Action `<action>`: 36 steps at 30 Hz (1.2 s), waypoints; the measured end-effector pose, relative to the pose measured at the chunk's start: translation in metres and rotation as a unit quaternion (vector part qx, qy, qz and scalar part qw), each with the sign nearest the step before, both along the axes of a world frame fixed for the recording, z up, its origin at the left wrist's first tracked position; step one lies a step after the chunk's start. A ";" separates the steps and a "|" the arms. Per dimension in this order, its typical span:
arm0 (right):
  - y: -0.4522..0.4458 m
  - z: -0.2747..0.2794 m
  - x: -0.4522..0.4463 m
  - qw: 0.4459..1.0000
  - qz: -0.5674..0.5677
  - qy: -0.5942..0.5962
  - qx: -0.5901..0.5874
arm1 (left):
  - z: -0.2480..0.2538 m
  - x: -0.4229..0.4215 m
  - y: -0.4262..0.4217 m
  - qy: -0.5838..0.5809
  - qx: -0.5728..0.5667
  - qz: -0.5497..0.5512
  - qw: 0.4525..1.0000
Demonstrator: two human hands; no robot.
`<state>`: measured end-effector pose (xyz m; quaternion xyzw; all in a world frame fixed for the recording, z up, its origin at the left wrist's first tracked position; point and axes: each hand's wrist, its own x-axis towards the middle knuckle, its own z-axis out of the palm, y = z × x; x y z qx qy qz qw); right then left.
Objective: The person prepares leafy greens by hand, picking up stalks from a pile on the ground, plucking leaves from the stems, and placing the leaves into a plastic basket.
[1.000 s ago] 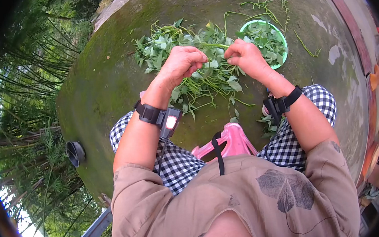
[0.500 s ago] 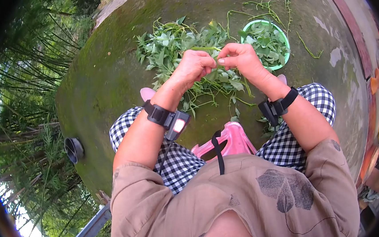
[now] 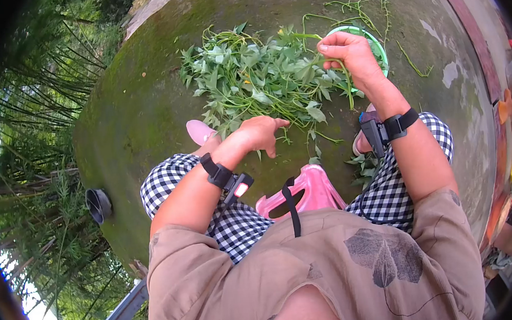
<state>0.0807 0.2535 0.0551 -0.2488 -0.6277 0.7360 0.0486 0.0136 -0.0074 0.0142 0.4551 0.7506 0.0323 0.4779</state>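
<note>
A heap of leafy green vines [image 3: 243, 71] lies on the ground in front of me. My left hand [image 3: 263, 134] is at the heap's near edge, its index finger stretched out and nothing visible in its grip. Over on the right, my right hand [image 3: 351, 58] pinches a green vine stem [image 3: 300, 35] whose tip extends left above the heap. That hand partly covers a bowl with a light green rim [image 3: 384, 58], and most of its inside is hidden.
Bare stems [image 3: 371, 15] are strewn on the mossy concrete [image 3: 161, 95] beyond the bowl. Between my knees is a pink plastic stool [image 3: 315, 188]. A dark round container [image 3: 98, 205] rests at the far left beside bamboo foliage. Assorted items line the right side.
My hands have parted. The left has dropped toward me to the heap's near edge and its fingers have spread; the right has moved right and away with the stem, now over the bowl.
</note>
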 end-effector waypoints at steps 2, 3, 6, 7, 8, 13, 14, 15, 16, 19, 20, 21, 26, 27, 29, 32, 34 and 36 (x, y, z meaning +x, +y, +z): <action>-0.004 0.002 0.000 1.000 0.006 -0.009 -0.005 | 0.007 0.002 0.006 0.052 -0.007 0.022 0.998; -0.008 0.004 0.000 1.000 0.007 -0.014 -0.004 | 0.008 0.000 0.009 0.080 -0.010 0.032 0.996; -0.012 0.000 0.000 0.999 0.023 -0.023 -0.014 | 0.009 -0.016 0.019 0.128 0.006 0.105 0.986; -0.013 -0.002 0.000 0.999 0.032 -0.025 -0.020 | 0.014 -0.020 0.020 0.136 0.044 0.128 0.982; -0.013 -0.004 0.003 0.997 0.048 -0.051 -0.026 | 0.015 -0.025 0.023 -0.047 0.128 0.264 0.955; -0.024 -0.007 0.006 0.994 0.057 -0.075 -0.053 | 0.029 -0.036 0.034 -0.310 0.215 0.508 0.775; -0.027 -0.007 0.006 0.994 0.060 -0.076 -0.058 | 0.028 -0.033 0.037 -0.302 0.224 0.503 0.778; -0.030 -0.010 0.007 0.993 0.062 -0.078 -0.062 | 0.028 -0.026 0.041 -0.296 0.233 0.497 0.782; -0.033 -0.012 0.007 0.992 0.060 -0.070 -0.084 | 0.028 -0.019 0.046 -0.290 0.243 0.489 0.786; -0.036 -0.012 0.009 0.989 0.085 -0.070 -0.098 | 0.021 -0.011 0.053 -0.312 0.188 0.472 0.803; -0.037 -0.014 0.009 0.990 0.079 -0.079 -0.086 | 0.017 -0.011 0.055 -0.331 0.179 0.496 0.783; -0.035 -0.022 0.011 0.992 0.070 -0.087 -0.051 | 0.018 -0.013 0.056 -0.348 0.169 0.519 0.762; -0.030 -0.045 0.030 0.982 0.074 -0.172 -0.003 | 0.009 -0.034 0.064 -0.354 0.184 0.564 0.723; -0.030 -0.046 0.034 0.979 0.085 -0.187 -0.016 | 0.007 -0.032 0.069 -0.361 0.173 0.560 0.725; -0.029 -0.049 0.041 0.980 0.061 -0.187 -0.004 | -0.006 -0.021 0.075 -0.375 0.148 0.556 0.727; -0.017 -0.044 0.048 0.982 0.024 -0.186 0.030 | -0.016 -0.003 0.083 -0.371 0.133 0.553 0.734; -0.005 -0.043 0.050 0.982 0.035 -0.183 0.043 | -0.012 0.005 0.085 -0.355 0.138 0.543 0.748; -0.001 -0.045 0.054 0.979 0.046 -0.188 0.066 | -0.022 -0.002 0.082 -0.325 0.138 0.540 0.764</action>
